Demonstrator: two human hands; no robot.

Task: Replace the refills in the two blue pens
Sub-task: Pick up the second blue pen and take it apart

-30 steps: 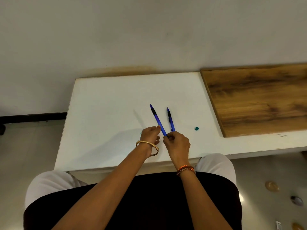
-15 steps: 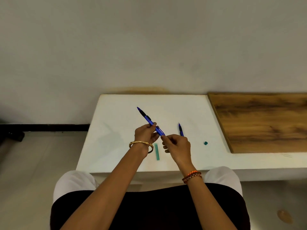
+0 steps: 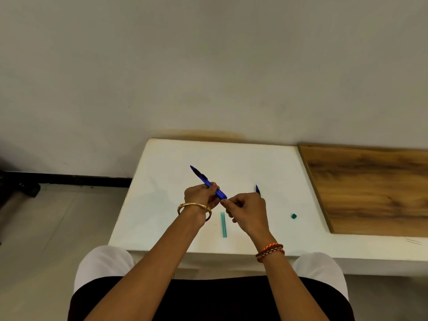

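Head view, looking down over both forearms at a white surface (image 3: 176, 218) set against a pale wall. Left hand (image 3: 201, 196) is closed around a blue pen (image 3: 207, 181), fingers wrapped over the lower half of the barrel; the pen is lifted off the surface and slants up and away to the left, its black clip section and far end clear of the hand. Right hand (image 3: 246, 208) is curled, thumb and fingertips pinched at the near end of that same pen, right where it leaves the left hand. Whether it grips the pen's end or a small part of it cannot be told. Second blue pen (image 3: 257, 189) lies on the surface just beyond the right hand; only its far end shows above the knuckles.

A teal refill tube (image 3: 224, 224) lies flat on the surface between the two wrists, running toward the near edge. A small teal cap (image 3: 294, 216) sits apart to the right, between the right hand and a wooden board (image 3: 375, 188) that covers the right part of the surface. Gold bangle (image 3: 194, 208) on the left wrist, orange braided bands (image 3: 270, 250) on the right.
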